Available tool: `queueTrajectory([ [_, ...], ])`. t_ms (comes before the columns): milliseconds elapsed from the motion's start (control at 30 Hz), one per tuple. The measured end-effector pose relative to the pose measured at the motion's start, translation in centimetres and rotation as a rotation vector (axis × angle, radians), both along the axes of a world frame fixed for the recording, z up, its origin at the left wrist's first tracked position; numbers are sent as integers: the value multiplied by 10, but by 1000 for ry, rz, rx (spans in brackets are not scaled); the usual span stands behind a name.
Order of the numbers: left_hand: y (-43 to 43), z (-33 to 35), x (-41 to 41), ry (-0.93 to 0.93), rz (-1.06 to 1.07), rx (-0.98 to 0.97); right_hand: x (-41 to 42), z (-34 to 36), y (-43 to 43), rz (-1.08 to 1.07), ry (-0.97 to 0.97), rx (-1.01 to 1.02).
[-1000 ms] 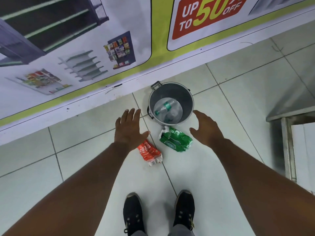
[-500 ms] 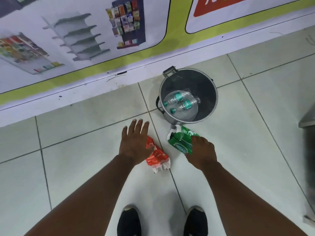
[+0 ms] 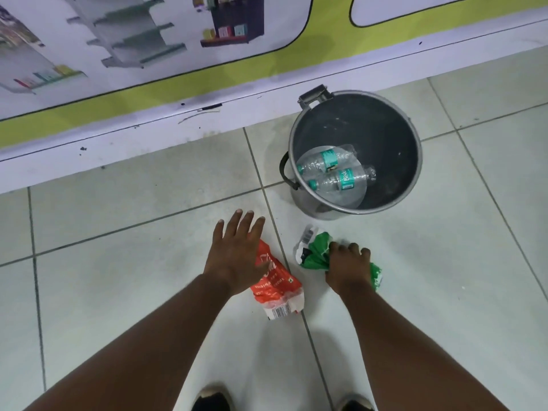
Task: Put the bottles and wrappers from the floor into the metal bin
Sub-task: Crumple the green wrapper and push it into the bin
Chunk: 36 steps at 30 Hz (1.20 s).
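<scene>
A round metal bin [image 3: 413, 137] stands on the tiled floor by the wall, with two clear plastic bottles [image 3: 335, 173] with teal labels lying in its bottom. Just in front of it, a crumpled green wrapper [image 3: 312, 252] lies on the floor, and my right hand [image 3: 348, 269] is shut around it. A red and white wrapper [image 3: 277, 295] lies to its left. My left hand [image 3: 237, 252] hovers flat over the red wrapper's upper end, fingers spread, holding nothing.
A printed banner wall [image 3: 178, 69] runs along the far side, close behind the bin. Pale floor tiles [image 3: 118, 262] spread left and right. My two black shoes [image 3: 212, 400] show at the bottom edge.
My right hand came down onto the green wrapper and closed on it, crumpling it. My left hand lowered over the red wrapper. The view moved closer to the floor.
</scene>
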<state>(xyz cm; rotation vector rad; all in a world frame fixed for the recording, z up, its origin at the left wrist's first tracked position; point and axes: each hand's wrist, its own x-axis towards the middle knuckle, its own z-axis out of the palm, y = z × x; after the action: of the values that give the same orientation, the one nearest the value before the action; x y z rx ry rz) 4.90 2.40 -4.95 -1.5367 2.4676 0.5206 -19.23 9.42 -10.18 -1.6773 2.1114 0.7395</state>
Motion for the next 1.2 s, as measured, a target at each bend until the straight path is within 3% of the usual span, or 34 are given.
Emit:
queueTrajectory([
  [200, 5, 89, -2, 26, 1, 2, 0, 94, 23, -316, -255, -214],
  [367, 1, 194, -6, 72, 53, -14, -18, 213, 19, -345, -475, -545],
  [500, -5, 257, -7, 122, 112, -40, -34, 275, 16, -316, -430, -467],
  [600, -10, 264, -4, 121, 123, -57, -34, 288, 21, -278, -446, -524],
  [767, -8, 258, 2, 90, 93, -55, -38, 321, -10, -342, -481, -867],
  [900, -9, 262, 1, 82, 105, -55, -43, 353, -57, -355, -551, -1025],
  [1100, -22, 271, -8, 112, 107, -48, -40, 355, -101, -398, -531, -1017],
  [1200, -28, 271, -8, 106, 95, -57, -44, 338, -110, -351, -394, -857],
])
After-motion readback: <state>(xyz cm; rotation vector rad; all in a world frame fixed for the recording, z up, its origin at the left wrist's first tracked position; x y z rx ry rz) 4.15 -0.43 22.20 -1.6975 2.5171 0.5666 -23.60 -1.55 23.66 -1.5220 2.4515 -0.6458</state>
